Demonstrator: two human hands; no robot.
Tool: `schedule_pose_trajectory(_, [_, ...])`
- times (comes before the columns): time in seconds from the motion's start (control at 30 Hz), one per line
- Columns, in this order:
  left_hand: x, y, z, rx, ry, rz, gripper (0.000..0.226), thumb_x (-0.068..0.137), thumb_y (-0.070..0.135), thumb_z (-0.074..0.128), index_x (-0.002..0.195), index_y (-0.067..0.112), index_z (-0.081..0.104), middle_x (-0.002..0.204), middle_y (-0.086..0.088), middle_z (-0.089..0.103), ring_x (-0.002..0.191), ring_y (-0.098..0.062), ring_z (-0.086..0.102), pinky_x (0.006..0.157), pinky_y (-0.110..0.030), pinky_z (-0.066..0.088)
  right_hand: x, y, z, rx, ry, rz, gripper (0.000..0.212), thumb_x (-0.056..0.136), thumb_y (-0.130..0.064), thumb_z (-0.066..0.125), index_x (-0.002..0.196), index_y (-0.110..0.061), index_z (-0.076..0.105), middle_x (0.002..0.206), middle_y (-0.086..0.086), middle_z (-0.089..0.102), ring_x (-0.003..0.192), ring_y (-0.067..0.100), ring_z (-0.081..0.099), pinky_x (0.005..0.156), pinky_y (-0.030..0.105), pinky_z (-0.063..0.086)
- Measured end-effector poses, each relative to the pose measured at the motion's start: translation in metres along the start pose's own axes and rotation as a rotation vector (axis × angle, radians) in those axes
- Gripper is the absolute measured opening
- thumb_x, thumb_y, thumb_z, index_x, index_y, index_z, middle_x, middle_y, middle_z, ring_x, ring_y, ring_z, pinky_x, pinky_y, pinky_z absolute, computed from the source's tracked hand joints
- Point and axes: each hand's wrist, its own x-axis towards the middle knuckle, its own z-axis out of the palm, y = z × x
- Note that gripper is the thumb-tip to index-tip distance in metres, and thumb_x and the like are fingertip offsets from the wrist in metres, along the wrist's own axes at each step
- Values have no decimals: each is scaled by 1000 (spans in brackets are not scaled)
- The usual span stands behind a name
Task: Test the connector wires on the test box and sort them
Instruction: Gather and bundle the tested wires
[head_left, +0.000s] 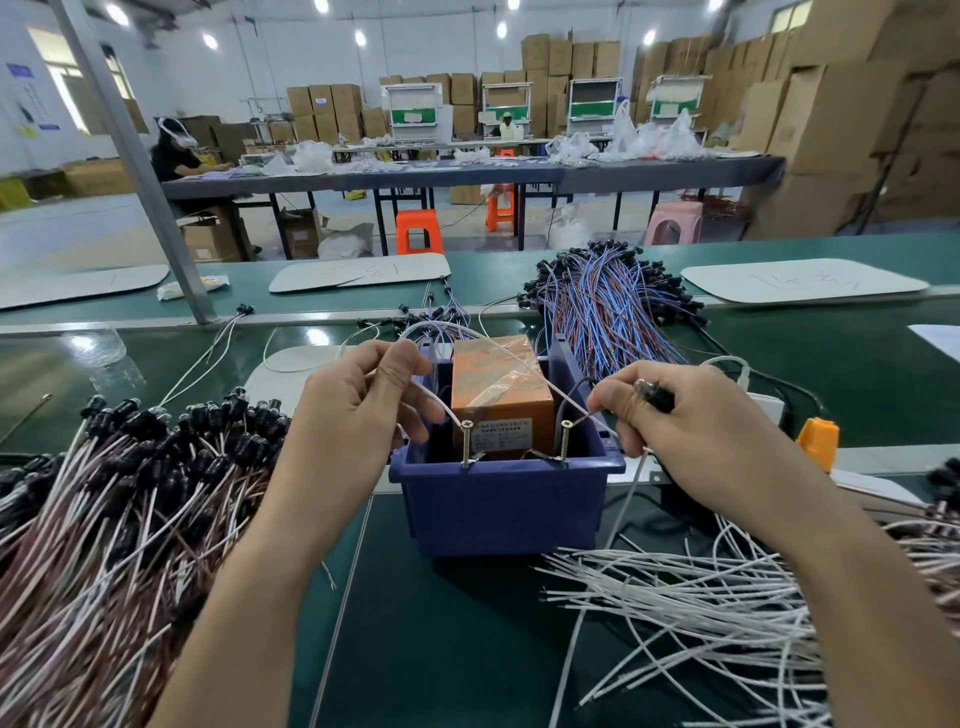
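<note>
Head view: left hand (363, 410) pinches one wire lead (440, 409) onto left screw (466, 441) of the test box (504, 512), right hand (691, 431) grips the connector (655, 396), pinning other lead (577, 418) on right screw (564, 440), likely to close the circuit.

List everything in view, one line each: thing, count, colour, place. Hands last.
test box: one, blue bin, centre of the belt
block: one, orange, inside the test box
screws: two, brass, upright at the box's front rim
held wire: one, white, arched over the box between both hands
left pile: many wires, brown and white with black connectors, left of the box
far pile: many wires, blue and brown, behind the box to the right
white wires: many, lower right
boards: several, white, far belt
stools: two orange, one pink, floor beyond
cartons: many, brown, stacked at the back
left hand: pinches the held wire near the left screw
right hand: holds the wire's black connector end by the right screw
</note>
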Motion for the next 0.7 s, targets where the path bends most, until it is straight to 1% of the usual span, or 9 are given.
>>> schedule_pose_trajectory(0.23, [0, 2, 0, 0, 0, -3, 29, 104, 33, 49, 89, 13, 64, 68, -4, 72, 53, -11, 61, 53, -16, 48, 0, 2, 0, -2, -8, -11, 23, 100, -38, 55, 81, -35, 68, 57, -10, 65, 37, 4, 40, 42, 13, 33])
schedule_pose_trajectory(0.7, [0, 1, 1, 19, 12, -12, 30, 105, 33, 48, 89, 12, 64, 68, -3, 73, 53, -11, 61, 53, -18, 48, 0, -2, -1, 11, -1, -10, 23, 100, -36, 58, 80, -34, 68, 56, -10, 65, 38, 2, 43, 45, 12, 34])
